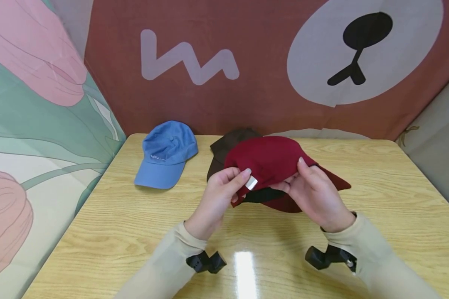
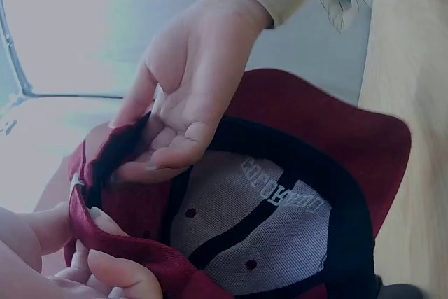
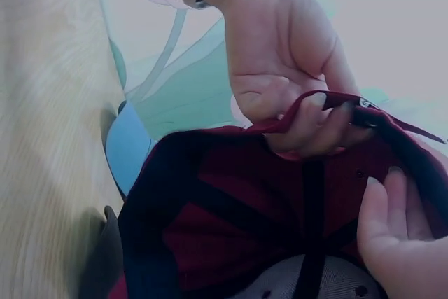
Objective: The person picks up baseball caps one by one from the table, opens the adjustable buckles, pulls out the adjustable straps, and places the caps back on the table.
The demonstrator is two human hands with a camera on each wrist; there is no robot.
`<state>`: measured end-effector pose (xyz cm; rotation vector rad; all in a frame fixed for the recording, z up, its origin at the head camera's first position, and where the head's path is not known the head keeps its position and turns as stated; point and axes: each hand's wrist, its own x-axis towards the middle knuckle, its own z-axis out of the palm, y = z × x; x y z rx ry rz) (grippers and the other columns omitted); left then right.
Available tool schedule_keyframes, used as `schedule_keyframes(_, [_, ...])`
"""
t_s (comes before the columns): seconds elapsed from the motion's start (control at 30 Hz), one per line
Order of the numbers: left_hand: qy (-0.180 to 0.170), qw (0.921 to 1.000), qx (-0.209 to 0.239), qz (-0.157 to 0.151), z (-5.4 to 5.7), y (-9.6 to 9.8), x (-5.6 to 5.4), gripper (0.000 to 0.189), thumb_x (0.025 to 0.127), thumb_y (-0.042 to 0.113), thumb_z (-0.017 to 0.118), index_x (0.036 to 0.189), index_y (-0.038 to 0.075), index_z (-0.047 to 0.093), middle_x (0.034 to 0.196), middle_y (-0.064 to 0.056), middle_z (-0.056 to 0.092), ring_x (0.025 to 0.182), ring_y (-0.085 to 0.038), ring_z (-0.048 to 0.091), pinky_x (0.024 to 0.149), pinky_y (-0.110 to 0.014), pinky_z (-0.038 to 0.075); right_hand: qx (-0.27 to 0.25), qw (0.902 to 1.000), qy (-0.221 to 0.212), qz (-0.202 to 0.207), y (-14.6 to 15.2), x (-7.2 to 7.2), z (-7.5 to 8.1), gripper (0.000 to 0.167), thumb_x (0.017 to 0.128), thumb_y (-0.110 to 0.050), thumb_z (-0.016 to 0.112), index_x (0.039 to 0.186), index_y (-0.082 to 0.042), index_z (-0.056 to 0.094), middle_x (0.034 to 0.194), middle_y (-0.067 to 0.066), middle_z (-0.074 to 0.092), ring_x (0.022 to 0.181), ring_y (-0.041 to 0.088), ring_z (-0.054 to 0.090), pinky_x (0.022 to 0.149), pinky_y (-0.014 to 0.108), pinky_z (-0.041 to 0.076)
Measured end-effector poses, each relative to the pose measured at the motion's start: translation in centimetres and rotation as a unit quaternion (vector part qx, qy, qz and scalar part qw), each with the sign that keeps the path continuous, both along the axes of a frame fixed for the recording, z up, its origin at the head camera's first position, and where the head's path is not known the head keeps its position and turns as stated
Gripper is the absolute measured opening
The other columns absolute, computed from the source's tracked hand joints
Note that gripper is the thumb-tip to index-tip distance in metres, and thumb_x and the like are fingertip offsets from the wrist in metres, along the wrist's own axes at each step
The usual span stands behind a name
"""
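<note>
A dark red baseball cap [image 1: 269, 160] is held up above the table, its opening turned toward the person. My left hand [image 1: 220, 189] pinches the back edge of the cap beside a small silver metal buckle [image 1: 251, 183]. On the other side, my right hand [image 1: 318, 195] holds the rim, thumb outside and fingers inside the opening. In the left wrist view the inside shows a dark sweatband [image 2: 350, 222] and a pale front lining [image 2: 280, 208] with lettering. The left fingers [image 3: 308, 127] curl over the strap edge in the right wrist view.
A blue baseball cap [image 1: 168, 153] rests on the wooden table [image 1: 134, 232] at the back left. Behind the red cap, a dark brown cap [image 1: 224, 149] lies partly hidden. A printed cloth [image 1: 262, 104] hangs along the table's back edge.
</note>
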<state>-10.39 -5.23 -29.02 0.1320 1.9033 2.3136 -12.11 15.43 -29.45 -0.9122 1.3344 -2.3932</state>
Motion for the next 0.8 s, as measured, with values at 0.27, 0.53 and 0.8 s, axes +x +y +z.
schedule_keyframes(0.27, [0.045,0.9987,-0.024,-0.008,0.3,0.3,-1.1,0.022,0.095,0.014,0.063,0.077,0.002,0.058,0.061,0.002,0.046,0.054,-0.013,0.037,0.053,-0.024,0.033,0.090,0.9926,-0.008,-0.080,-0.6,-0.5,0.3,0.026,0.105,-0.009,0.038,0.126,-0.002,0.051,0.113,0.006,0.058,0.090,0.018,0.057,0.078,0.028,0.050])
schedule_keyframes(0.53, [0.184,0.9748,-0.119,0.041,0.4,0.5,-3.1,0.018,0.093,0.014,0.066,0.088,-0.003,0.065,0.078,-0.006,0.060,0.075,-0.016,0.053,0.070,-0.029,0.045,0.174,0.9686,0.003,-0.178,-1.2,-2.1,1.1,0.016,0.101,-0.011,0.051,0.099,-0.004,0.066,0.082,0.006,0.069,0.073,0.019,0.067,0.074,0.028,0.055])
schedule_keyframes(0.8, [0.243,0.9259,-0.256,0.134,0.7,0.8,-3.6,0.027,0.094,0.023,0.066,0.110,0.002,0.071,0.105,-0.008,0.065,0.085,-0.021,0.056,0.076,-0.032,0.047,0.157,0.9576,0.029,-0.240,-1.9,-3.3,1.2,0.014,0.100,-0.010,0.054,0.104,-0.002,0.065,0.081,0.008,0.073,0.073,0.020,0.071,0.079,0.031,0.056])
